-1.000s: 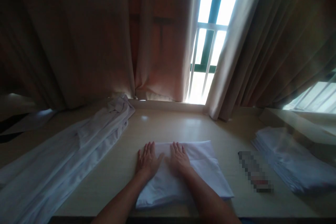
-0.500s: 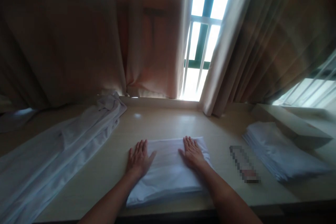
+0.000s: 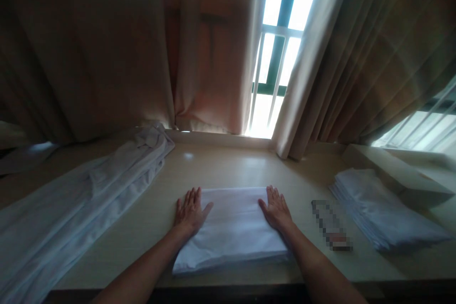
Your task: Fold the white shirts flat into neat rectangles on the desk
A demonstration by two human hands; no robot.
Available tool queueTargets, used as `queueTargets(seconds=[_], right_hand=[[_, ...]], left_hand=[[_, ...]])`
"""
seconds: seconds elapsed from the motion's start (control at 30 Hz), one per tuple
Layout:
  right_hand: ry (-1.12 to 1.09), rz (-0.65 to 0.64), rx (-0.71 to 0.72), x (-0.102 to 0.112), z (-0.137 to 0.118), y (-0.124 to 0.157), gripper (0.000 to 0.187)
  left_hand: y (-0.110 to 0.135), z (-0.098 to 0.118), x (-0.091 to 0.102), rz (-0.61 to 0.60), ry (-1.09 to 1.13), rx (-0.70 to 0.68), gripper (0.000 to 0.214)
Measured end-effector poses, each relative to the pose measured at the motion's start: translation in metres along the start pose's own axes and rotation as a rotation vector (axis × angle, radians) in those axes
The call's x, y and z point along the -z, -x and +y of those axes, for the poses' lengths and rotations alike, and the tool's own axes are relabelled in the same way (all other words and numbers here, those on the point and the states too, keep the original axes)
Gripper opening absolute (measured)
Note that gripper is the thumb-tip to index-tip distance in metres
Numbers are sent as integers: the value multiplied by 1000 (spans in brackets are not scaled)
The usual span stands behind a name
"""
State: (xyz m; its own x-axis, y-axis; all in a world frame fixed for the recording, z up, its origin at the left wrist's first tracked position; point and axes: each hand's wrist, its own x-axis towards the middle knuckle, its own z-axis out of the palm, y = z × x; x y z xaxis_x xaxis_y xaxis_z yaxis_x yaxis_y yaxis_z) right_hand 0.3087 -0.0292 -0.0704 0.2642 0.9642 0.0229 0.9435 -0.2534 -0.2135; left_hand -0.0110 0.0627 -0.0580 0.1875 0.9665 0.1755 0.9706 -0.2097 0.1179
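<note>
A folded white cloth (image 3: pixel 235 228) lies flat on the pale table in front of me, its near edge showing several layers. My left hand (image 3: pixel 190 211) rests along the cloth's left edge, palm down, fingers spread, the thumb lying on the cloth. On the opposite side, my right hand (image 3: pixel 276 208) lies open over the right edge, with its fingers pointing toward the far corner and its thumb on the cloth. Neither hand grips anything.
Long white cloths (image 3: pixel 117 185) are heaped on the table (image 3: pixel 213 164) at left. To the right sit a pixelated item (image 3: pixel 333 228) and a stack of folded white cloths (image 3: pixel 384 213), beside a pale box-like block (image 3: pixel 395 168). Curtains (image 3: pixel 299 95) hang along the far edge.
My right hand has slid to the right, from on top of the cloth to its right edge. The cloth's right side now lies flatter. My left hand has stayed nearly in place.
</note>
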Motion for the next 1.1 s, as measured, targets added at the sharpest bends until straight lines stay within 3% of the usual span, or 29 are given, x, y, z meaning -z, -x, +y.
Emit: queueTargets(seconds=[0.07, 0.17, 0.23, 0.3, 0.4, 0.47, 0.6, 0.83, 1.1], right_hand=[[9, -3, -4, 0, 0, -1, 79], [25, -11, -17, 5, -2, -2, 79], [47, 0, -19, 14, -9, 0, 79], [74, 54, 11, 25, -20, 9, 80], [93, 135, 176, 35, -35, 38, 79], [88, 100, 285, 33, -39, 62, 77], [48, -39, 198, 20, -29, 95, 71], [19, -33, 155, 20, -21, 100, 68], [10, -21, 158, 21, -24, 102, 69]], left_hand=[[3, 12, 13, 81, 3, -50, 77], [24, 38, 35, 174, 28, -272, 71], [49, 53, 41, 134, 77, -475, 71], [77, 59, 36, 42, 125, -596, 74], [108, 52, 19, -46, 146, -539, 82], [118, 41, 9, -52, 141, -487, 85], [118, 15, 5, -52, 113, -482, 81], [117, -34, 11, -12, 51, -356, 75], [119, -34, 19, -40, 0, -360, 79]])
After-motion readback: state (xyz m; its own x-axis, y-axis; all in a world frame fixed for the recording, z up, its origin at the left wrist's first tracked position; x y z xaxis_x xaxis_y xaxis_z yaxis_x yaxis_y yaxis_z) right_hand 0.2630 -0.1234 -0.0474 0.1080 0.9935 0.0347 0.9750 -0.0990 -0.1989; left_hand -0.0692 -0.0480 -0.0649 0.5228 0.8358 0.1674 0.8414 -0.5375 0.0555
